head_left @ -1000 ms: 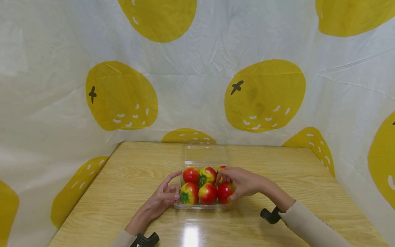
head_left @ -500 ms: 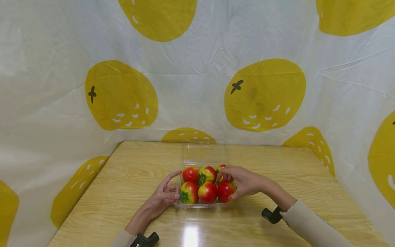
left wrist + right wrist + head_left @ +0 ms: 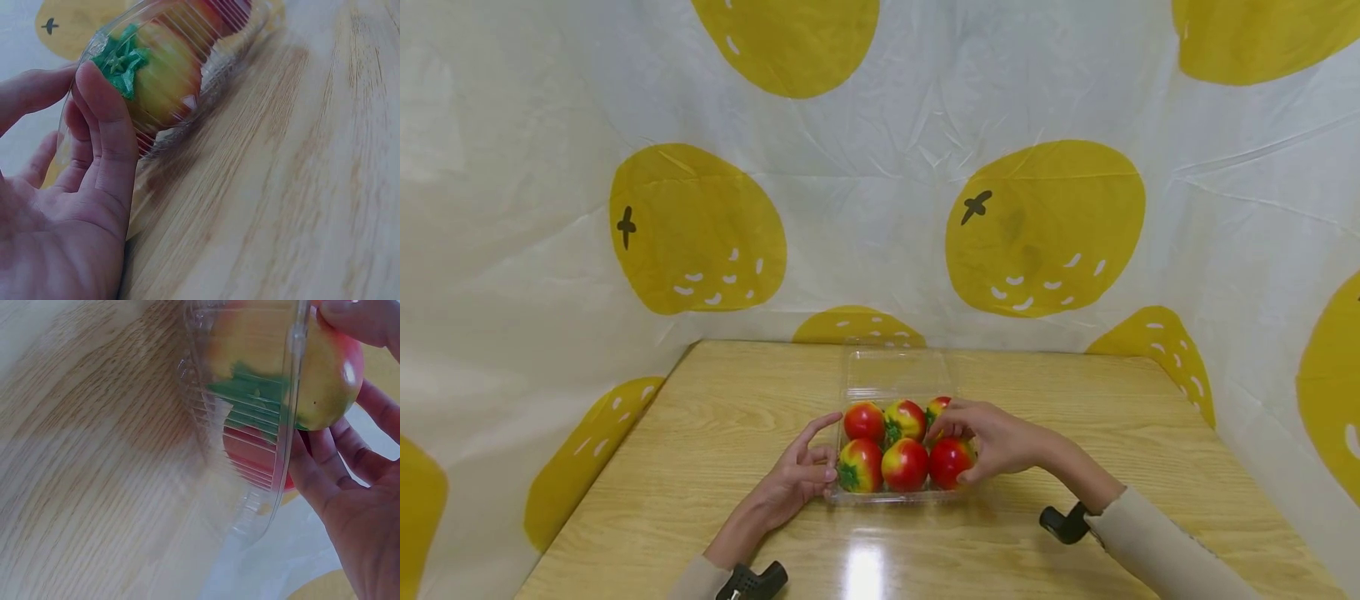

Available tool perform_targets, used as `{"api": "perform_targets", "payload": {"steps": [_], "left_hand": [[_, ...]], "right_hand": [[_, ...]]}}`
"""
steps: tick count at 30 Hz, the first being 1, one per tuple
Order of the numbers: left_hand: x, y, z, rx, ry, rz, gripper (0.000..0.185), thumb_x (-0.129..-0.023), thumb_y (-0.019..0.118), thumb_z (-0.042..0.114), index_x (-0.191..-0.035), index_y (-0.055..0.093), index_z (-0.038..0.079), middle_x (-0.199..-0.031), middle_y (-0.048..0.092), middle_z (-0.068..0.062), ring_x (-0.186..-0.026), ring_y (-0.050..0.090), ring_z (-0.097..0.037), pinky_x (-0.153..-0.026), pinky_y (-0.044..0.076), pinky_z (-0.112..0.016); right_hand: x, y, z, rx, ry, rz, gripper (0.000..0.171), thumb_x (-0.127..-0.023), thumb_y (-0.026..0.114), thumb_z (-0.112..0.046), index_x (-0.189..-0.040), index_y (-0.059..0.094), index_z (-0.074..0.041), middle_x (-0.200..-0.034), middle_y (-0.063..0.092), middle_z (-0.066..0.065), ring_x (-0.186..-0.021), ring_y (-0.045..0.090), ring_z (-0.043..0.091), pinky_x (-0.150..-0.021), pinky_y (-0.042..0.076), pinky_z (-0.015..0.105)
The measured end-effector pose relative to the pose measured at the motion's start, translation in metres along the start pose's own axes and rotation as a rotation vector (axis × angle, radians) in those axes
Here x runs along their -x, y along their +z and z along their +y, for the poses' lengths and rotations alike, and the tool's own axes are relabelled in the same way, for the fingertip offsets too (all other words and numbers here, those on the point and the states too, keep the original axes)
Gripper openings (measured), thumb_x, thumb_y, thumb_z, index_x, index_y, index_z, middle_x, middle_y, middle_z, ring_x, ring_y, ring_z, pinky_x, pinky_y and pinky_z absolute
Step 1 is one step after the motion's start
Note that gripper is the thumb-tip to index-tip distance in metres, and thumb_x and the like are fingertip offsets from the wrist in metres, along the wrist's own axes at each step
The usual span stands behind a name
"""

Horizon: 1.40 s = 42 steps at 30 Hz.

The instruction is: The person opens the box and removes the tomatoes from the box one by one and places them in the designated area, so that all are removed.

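Head view showed a clear plastic tray (image 3: 850,392) of six tomatoes at mid-table (image 3: 715,417). The left hand (image 3: 797,475) steadied its left wall with relaxed, nearly straight fingers. The right hand (image 3: 992,437) curled round the back-right tomato (image 3: 937,408). That tomato seemed just seated or about to be lifted; the next move called for a gentle grip.

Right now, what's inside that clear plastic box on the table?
The clear plastic box holds six red-and-yellow tomatoes in two rows of three. The right hand partly covers the back right one, and the box floor beneath them is hidden.
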<state>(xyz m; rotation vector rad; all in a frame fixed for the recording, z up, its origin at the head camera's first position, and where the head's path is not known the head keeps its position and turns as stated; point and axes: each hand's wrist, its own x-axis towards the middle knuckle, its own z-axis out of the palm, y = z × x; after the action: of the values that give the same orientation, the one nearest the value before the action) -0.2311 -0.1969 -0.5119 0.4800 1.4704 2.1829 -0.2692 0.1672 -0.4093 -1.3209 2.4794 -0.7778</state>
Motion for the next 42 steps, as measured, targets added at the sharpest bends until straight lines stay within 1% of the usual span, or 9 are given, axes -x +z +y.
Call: {"api": "perform_targets", "payload": {"steps": [5, 10, 15, 17, 27, 34, 37, 42], "left_hand": [[-0.0011, -0.0001, 0.0009, 0.000, -0.001, 0.006, 0.087, -0.094, 0.058, -0.003, -0.165, 0.015, 0.019, -0.091, 0.058, 0.004, -0.073, 0.058, -0.010, -0.068, 0.055, -0.023], [-0.0014, 0.0005, 0.0020, 0.006, -0.003, 0.006, 0.087, -0.093, 0.059, -0.004, -0.165, 0.014, 0.019, -0.091, 0.059, 0.005, -0.074, 0.059, -0.010, -0.068, 0.055, -0.023], [-0.0016, 0.0010, 0.0029, 0.003, 0.000, 0.004, 0.088, -0.093, 0.059, -0.004, -0.165, 0.014, 0.019, -0.091, 0.059, 0.004, -0.073, 0.059, -0.010, -0.068, 0.055, -0.023], [-0.0015, 0.0014, 0.0034, 0.001, 0.000, 0.000, 0.088, -0.093, 0.059, -0.004, -0.165, 0.014, 0.019, -0.090, 0.059, 0.004, -0.073, 0.059, -0.010, -0.068, 0.055, -0.023], [-0.0021, 0.0003, 0.0040, -0.003, -0.003, 0.001, 0.085, -0.094, 0.058, -0.003, -0.164, 0.016, 0.020, -0.091, 0.058, 0.004, -0.074, 0.059, -0.010, -0.069, 0.055, -0.023], [-0.0013, -0.0006, 0.0029, -0.002, 0.007, -0.005, 0.085, -0.094, 0.059, -0.002, -0.165, 0.016, 0.020, -0.091, 0.057, 0.004, -0.074, 0.058, -0.010, -0.069, 0.053, -0.023], [-0.0015, -0.0003, 0.0031, 0.000, 0.007, -0.006, 0.086, -0.094, 0.059, -0.002, -0.165, 0.015, 0.020, -0.091, 0.057, 0.004, -0.074, 0.058, -0.010, -0.068, 0.052, -0.023], [-0.0019, 0.0000, 0.0035, -0.001, 0.004, 0.002, 0.087, -0.094, 0.060, -0.002, -0.165, 0.014, 0.020, -0.090, 0.057, 0.004, -0.074, 0.058, -0.010, -0.068, 0.053, -0.023]], "right_hand": [[0.0008, -0.0012, 0.0011, -0.002, -0.011, 0.010, 0.052, -0.075, 0.084, -0.017, -0.125, 0.071, -0.011, -0.117, 0.064, -0.001, -0.100, 0.057, 0.009, -0.089, 0.058, 0.028], [0.0022, -0.0019, 0.0027, 0.023, 0.020, 0.000, 0.055, -0.076, 0.085, -0.021, -0.128, 0.072, -0.011, -0.117, 0.062, -0.001, -0.105, 0.056, 0.012, -0.090, 0.058, 0.027], [0.0046, -0.0025, 0.0031, 0.053, 0.040, -0.002, 0.052, -0.075, 0.087, -0.025, -0.125, 0.074, -0.015, -0.117, 0.059, -0.002, -0.108, 0.055, 0.015, -0.091, 0.058, 0.029], [0.0054, -0.0032, 0.0025, 0.055, 0.038, 0.000, 0.051, -0.075, 0.087, -0.025, -0.124, 0.075, -0.016, -0.116, 0.059, -0.002, -0.107, 0.055, 0.015, -0.090, 0.058, 0.029], [0.0061, -0.0056, -0.0018, 0.055, 0.028, 0.014, 0.047, -0.074, 0.088, -0.019, -0.118, 0.072, -0.015, -0.114, 0.061, -0.003, -0.102, 0.057, 0.009, -0.088, 0.058, 0.028], [0.0069, -0.0045, -0.0026, 0.093, 0.010, 0.021, 0.046, -0.073, 0.088, -0.021, -0.115, 0.069, -0.017, -0.113, 0.062, -0.005, -0.096, 0.056, 0.008, -0.083, 0.058, 0.032], [0.0069, -0.0051, -0.0040, 0.099, 0.023, 0.025, 0.048, -0.072, 0.089, -0.022, -0.115, 0.069, -0.018, -0.114, 0.062, -0.007, -0.097, 0.056, 0.008, -0.084, 0.057, 0.032], [0.0064, -0.0063, -0.0062, 0.103, 0.028, 0.032, 0.051, -0.072, 0.089, -0.021, -0.120, 0.070, -0.019, -0.118, 0.062, -0.006, -0.105, 0.057, 0.010, -0.091, 0.057, 0.034]]}}
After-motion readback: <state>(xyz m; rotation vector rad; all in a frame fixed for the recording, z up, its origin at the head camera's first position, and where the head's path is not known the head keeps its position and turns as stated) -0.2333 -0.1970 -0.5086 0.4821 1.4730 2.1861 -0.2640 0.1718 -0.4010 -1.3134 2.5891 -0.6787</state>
